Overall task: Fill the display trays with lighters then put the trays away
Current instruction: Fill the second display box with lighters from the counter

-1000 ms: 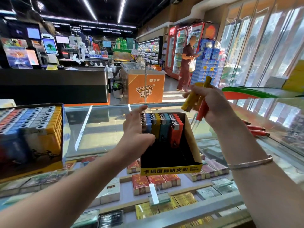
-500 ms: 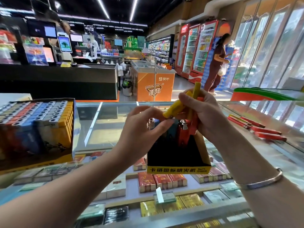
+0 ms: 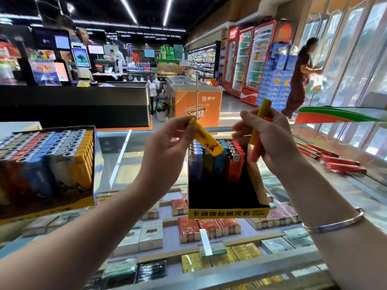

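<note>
A black display tray with a yellow front label [image 3: 228,213] stands on the glass counter, partly filled; one row of blue, yellow, teal and red lighters [image 3: 215,162] stands at its back. My left hand [image 3: 165,151] pinches a yellow lighter [image 3: 206,140] by one end, tilted above that row. My right hand [image 3: 270,141] grips two more lighters, a yellow one [image 3: 260,120] and a red one [image 3: 256,151], just right of the tray. A full tray of lighters [image 3: 48,162] sits at the left.
The glass counter [image 3: 129,164] covers rows of cigarette packs. Several red lighters [image 3: 333,160] lie loose on the glass at the right. A person [image 3: 299,78] walks by the drink fridges in the background. A checkout desk stands behind at the left.
My left hand has taken a yellow lighter out of my right hand's bundle and drawn it left over the tray. My right hand has shifted slightly right and keeps two lighters.
</note>
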The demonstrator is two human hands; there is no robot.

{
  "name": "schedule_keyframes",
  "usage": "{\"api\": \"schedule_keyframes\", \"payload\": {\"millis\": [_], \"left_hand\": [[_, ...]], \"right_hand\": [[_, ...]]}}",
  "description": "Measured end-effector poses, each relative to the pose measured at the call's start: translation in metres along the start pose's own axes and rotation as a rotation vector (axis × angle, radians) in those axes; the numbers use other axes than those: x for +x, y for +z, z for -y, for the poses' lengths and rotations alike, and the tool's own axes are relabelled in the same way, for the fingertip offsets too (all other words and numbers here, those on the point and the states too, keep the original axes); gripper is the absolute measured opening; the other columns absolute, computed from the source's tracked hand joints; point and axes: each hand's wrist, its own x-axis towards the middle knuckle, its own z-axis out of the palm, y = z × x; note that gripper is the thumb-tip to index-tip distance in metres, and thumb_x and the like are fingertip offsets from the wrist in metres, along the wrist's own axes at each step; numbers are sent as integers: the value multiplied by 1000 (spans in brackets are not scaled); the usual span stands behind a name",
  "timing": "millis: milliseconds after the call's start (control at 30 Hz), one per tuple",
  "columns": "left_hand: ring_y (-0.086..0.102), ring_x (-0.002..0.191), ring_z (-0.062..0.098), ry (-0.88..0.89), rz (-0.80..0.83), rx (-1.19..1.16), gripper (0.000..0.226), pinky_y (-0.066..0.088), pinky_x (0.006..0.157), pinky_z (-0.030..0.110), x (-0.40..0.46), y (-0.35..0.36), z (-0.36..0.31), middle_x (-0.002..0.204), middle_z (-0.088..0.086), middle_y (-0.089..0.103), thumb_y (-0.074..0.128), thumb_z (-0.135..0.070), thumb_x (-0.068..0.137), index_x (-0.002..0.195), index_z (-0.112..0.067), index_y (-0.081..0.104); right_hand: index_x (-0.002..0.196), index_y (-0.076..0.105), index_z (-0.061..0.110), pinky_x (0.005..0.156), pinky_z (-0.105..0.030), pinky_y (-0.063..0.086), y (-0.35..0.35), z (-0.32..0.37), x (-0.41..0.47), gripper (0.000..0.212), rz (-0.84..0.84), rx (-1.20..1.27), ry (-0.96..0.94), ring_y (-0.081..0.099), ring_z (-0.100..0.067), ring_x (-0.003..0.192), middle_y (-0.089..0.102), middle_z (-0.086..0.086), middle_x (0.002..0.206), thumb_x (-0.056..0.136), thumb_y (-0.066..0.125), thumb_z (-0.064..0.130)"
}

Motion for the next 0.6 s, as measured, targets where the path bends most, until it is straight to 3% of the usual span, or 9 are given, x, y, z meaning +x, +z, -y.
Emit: {"api": "schedule_keyframes", "payload": {"millis": [167, 333, 600], "left_hand": [[62, 85, 2, 149, 91, 272, 25, 48, 75, 12, -4, 4, 5, 94, -12, 65, 62, -14, 85, 108, -23, 62], [62, 88, 19, 288, 191, 591, 24, 54, 71, 31, -4, 8, 7, 100, 3, 67, 65, -11, 84, 107, -11, 68], [59, 99, 21, 297, 214, 757, 19, 54, 74, 37, -3, 11, 9, 103, 1, 68, 68, -18, 81, 99, -16, 70]], "right_hand": [[81, 56, 8, 47, -23, 50, -4, -2, 1, 9, -89, -56, 2, 64, -17, 53, 65, -5, 62, 87, 62, 13], [74, 55, 13, 48, -25, 50, -1, -5, 1, 15, -94, -85, 3, 62, -22, 52, 64, -6, 59, 86, 63, 13], [75, 56, 13, 51, -28, 52, 0, -5, 0, 14, -99, -118, 3, 62, -21, 54, 65, -5, 61, 87, 62, 17]]}}
